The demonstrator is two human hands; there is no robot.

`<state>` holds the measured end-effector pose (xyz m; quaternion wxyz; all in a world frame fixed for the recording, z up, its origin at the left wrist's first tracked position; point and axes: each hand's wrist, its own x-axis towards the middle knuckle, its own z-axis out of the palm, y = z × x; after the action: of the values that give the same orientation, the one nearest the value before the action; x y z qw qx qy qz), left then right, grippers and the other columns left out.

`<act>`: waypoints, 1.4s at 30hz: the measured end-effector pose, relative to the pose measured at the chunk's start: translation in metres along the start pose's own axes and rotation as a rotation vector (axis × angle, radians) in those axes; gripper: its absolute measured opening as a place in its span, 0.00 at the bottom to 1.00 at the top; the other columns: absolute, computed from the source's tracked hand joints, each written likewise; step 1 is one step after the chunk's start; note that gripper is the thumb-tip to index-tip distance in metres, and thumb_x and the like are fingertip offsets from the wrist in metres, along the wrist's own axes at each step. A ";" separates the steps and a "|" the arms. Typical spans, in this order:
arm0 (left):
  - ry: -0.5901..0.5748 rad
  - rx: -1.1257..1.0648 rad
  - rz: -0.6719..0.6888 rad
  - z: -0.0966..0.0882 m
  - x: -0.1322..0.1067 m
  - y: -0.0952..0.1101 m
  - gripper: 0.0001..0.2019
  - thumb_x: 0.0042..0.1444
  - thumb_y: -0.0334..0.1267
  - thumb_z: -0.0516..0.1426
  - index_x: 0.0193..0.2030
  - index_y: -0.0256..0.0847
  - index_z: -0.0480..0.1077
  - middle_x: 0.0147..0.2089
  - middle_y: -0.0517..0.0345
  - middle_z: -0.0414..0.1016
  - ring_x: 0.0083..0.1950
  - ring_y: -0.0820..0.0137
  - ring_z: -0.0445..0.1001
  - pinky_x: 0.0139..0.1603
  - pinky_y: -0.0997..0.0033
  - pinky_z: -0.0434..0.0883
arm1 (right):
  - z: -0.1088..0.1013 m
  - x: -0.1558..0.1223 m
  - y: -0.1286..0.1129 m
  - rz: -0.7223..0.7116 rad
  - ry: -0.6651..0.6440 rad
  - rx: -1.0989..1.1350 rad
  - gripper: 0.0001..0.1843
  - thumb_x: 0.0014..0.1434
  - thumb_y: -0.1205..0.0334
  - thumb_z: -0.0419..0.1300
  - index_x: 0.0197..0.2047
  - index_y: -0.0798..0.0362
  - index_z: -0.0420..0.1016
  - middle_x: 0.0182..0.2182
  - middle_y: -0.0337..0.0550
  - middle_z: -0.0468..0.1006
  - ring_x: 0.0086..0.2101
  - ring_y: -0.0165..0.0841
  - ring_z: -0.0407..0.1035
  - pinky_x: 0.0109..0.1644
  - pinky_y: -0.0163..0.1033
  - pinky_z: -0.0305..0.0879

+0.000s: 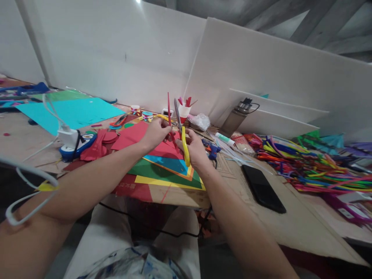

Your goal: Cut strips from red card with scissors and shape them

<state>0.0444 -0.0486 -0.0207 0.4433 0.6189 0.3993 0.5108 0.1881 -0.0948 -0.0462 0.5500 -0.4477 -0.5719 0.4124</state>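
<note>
The left hand (158,135) pinches a narrow red paper strip (169,108), held nearly upright above the table; just beside it, the right hand (194,149) is closed around yellow-handled metal scissors (184,138), blades up. Below lie layered coloured paper sheets (151,169). Rightward, 1 black rectangular phone (263,188) rests on flat brown cardboard (255,221). Smooth white panels (255,69) stand behind, under grey beams (280,17).

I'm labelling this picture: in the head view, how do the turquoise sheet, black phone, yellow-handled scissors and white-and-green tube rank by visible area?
Largest to smallest, as they look:
1. Turquoise sheet
2. Black phone
3. Yellow-handled scissors, partly covered by fingers
4. White-and-green tube
</note>
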 end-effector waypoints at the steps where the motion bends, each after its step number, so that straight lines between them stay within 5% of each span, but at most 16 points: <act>1: -0.006 -0.012 0.001 0.001 0.000 0.000 0.10 0.52 0.25 0.56 0.27 0.41 0.60 0.22 0.61 0.74 0.17 0.76 0.68 0.23 0.73 0.62 | 0.000 0.000 0.000 0.000 0.001 0.004 0.27 0.44 0.56 0.70 0.47 0.50 0.68 0.24 0.31 0.71 0.21 0.25 0.61 0.24 0.32 0.57; 8: -0.018 -0.104 -0.023 -0.002 0.005 -0.004 0.06 0.53 0.27 0.57 0.28 0.38 0.65 0.28 0.54 0.78 0.19 0.77 0.70 0.21 0.75 0.61 | -0.001 0.002 0.002 -0.015 0.086 0.047 0.26 0.45 0.56 0.69 0.47 0.49 0.67 0.25 0.31 0.72 0.20 0.24 0.59 0.23 0.31 0.56; 31: 0.029 -0.068 -0.003 -0.001 0.007 -0.010 0.09 0.52 0.27 0.59 0.26 0.39 0.62 0.24 0.57 0.76 0.17 0.76 0.68 0.22 0.73 0.63 | 0.003 -0.003 -0.006 0.071 0.029 0.020 0.31 0.40 0.55 0.71 0.48 0.50 0.68 0.24 0.32 0.73 0.22 0.25 0.62 0.25 0.32 0.58; 42: -0.250 -0.494 -0.169 -0.002 0.005 -0.005 0.11 0.51 0.35 0.66 0.34 0.35 0.68 0.26 0.61 0.72 0.23 0.78 0.71 0.24 0.78 0.65 | -0.001 0.003 0.001 0.115 0.089 0.255 0.28 0.40 0.62 0.70 0.45 0.51 0.67 0.19 0.27 0.67 0.16 0.22 0.58 0.20 0.30 0.56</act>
<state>0.0427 -0.0420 -0.0243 0.6675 0.5149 0.2551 0.4735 0.1897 -0.0917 -0.0458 0.6026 -0.4241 -0.4635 0.4921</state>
